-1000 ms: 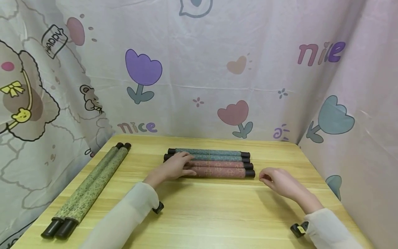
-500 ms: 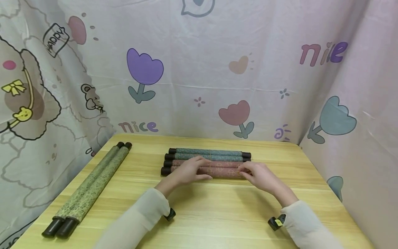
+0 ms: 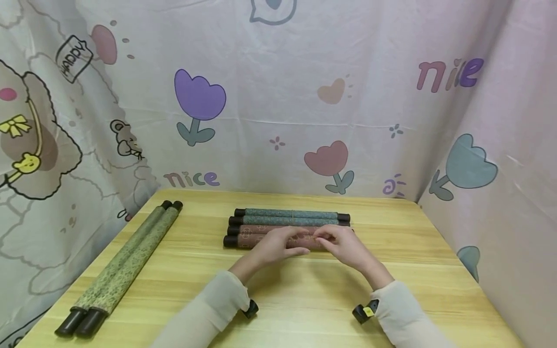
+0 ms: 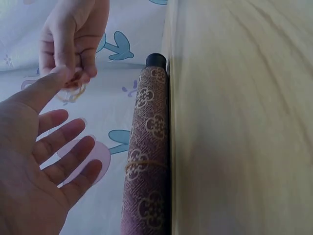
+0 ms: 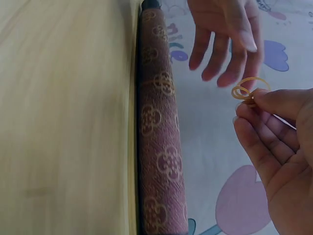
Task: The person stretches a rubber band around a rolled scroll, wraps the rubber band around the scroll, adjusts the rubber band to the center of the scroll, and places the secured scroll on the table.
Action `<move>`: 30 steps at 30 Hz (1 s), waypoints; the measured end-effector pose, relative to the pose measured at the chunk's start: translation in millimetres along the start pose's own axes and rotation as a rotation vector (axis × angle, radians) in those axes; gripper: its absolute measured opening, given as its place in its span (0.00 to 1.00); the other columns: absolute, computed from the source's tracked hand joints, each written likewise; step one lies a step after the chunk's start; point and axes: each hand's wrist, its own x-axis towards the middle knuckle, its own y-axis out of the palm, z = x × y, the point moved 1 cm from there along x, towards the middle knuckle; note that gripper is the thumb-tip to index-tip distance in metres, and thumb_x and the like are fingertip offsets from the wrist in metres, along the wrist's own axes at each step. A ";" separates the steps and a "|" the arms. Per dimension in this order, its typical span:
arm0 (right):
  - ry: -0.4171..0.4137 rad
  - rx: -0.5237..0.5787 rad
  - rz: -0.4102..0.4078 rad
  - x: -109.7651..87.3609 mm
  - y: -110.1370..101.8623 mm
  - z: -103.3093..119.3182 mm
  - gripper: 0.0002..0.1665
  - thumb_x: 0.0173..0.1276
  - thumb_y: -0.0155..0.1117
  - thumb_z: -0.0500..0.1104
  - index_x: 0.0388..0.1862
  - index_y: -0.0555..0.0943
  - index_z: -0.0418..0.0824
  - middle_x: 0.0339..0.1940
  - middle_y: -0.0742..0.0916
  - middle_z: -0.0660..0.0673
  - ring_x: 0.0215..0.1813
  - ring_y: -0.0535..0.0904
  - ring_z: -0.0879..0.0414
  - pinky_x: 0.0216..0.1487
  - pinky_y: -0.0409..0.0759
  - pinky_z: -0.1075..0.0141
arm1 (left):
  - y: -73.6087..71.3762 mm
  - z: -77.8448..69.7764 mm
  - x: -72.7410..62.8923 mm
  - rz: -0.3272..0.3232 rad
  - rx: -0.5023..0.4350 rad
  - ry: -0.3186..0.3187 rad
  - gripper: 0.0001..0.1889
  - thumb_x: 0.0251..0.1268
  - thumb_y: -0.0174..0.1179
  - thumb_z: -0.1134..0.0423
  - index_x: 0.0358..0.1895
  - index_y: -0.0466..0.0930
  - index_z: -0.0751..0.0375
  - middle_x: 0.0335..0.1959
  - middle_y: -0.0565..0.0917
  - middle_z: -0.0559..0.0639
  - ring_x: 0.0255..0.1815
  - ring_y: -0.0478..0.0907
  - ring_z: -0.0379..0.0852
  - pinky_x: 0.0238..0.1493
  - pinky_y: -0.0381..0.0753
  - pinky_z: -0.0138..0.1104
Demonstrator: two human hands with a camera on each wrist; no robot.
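Note:
Over the front of a pair of red scrolls [image 3: 253, 240], patterned with pale flowers and tipped in black, both my hands are close together. My right hand [image 3: 349, 247] pinches a small looped yellowish rubber band [image 5: 240, 93] between thumb and forefinger. My left hand [image 3: 273, 246] faces it with loosely spread, relaxed fingers and grips nothing; in the left wrist view its thumb comes near the right fingertips, and whether they touch cannot be told. A thin band [image 4: 146, 163] circles the red pair. Two blue-green scrolls [image 3: 270, 220] lie right behind, a thin band at their middle.
Two long green patterned scrolls [image 3: 130, 261] with dark ends lie slanted along the left side of the wooden table [image 3: 304, 309]. A printed curtain [image 3: 261, 96] hangs behind the table and along both sides.
My right hand has come left from beside the scrolls' right ends to meet the left hand. My left hand has moved right, off the scrolls' left part. The scrolls stay put.

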 end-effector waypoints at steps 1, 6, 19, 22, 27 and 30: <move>0.000 0.008 0.001 0.9 1.8 0.1 0.08 0.69 0.64 0.35 0.45 0.85 0.44 0.42 0.87 0.51 0.42 0.83 0.60 0.41 0.83 0.67 | 0.9 -0.4 0.1 -0.011 -0.010 0.002 0.30 0.66 0.59 0.41 0.66 0.74 0.51 0.56 0.81 0.44 0.49 0.80 0.40 0.47 0.81 0.37; -0.008 0.044 -0.023 3.7 7.9 1.9 0.07 0.70 0.64 0.37 0.44 0.85 0.45 0.41 0.87 0.51 0.39 0.83 0.61 0.38 0.83 0.68 | 4.2 -0.4 1.3 -0.051 -0.069 -0.009 0.26 0.67 0.58 0.42 0.63 0.77 0.50 0.48 0.84 0.41 0.45 0.81 0.36 0.45 0.81 0.32; 0.044 0.166 -0.044 7.5 31.9 -5.5 0.07 0.70 0.64 0.37 0.44 0.85 0.45 0.40 0.87 0.51 0.35 0.85 0.50 0.33 0.82 0.67 | 8.7 8.2 0.9 -0.077 -0.150 -0.054 0.08 0.67 0.62 0.54 0.45 0.83 0.49 0.37 0.84 0.37 0.36 0.79 0.32 0.39 0.80 0.28; 0.044 0.154 -0.052 6.9 31.3 -3.3 0.07 0.70 0.64 0.38 0.44 0.85 0.45 0.39 0.87 0.51 0.34 0.84 0.47 0.30 0.81 0.67 | 7.3 8.9 -0.1 -0.078 -0.149 -0.050 0.05 0.67 0.63 0.57 0.43 0.84 0.50 0.35 0.84 0.38 0.35 0.79 0.33 0.38 0.80 0.28; 0.046 0.135 -0.097 4.6 23.3 1.4 0.05 0.69 0.65 0.41 0.42 0.85 0.47 0.34 0.87 0.51 0.31 0.82 0.53 0.29 0.79 0.67 | 4.0 7.7 -0.8 -0.054 -0.166 -0.053 0.05 0.68 0.63 0.61 0.43 0.84 0.54 0.34 0.83 0.38 0.36 0.79 0.35 0.41 0.80 0.30; 0.043 0.148 -0.124 3.5 17.4 3.3 0.04 0.70 0.65 0.41 0.41 0.85 0.47 0.32 0.87 0.51 0.29 0.81 0.52 0.27 0.78 0.67 | 2.3 6.5 -0.5 -0.043 -0.171 -0.055 0.06 0.68 0.63 0.62 0.44 0.84 0.57 0.34 0.83 0.38 0.36 0.79 0.35 0.41 0.80 0.31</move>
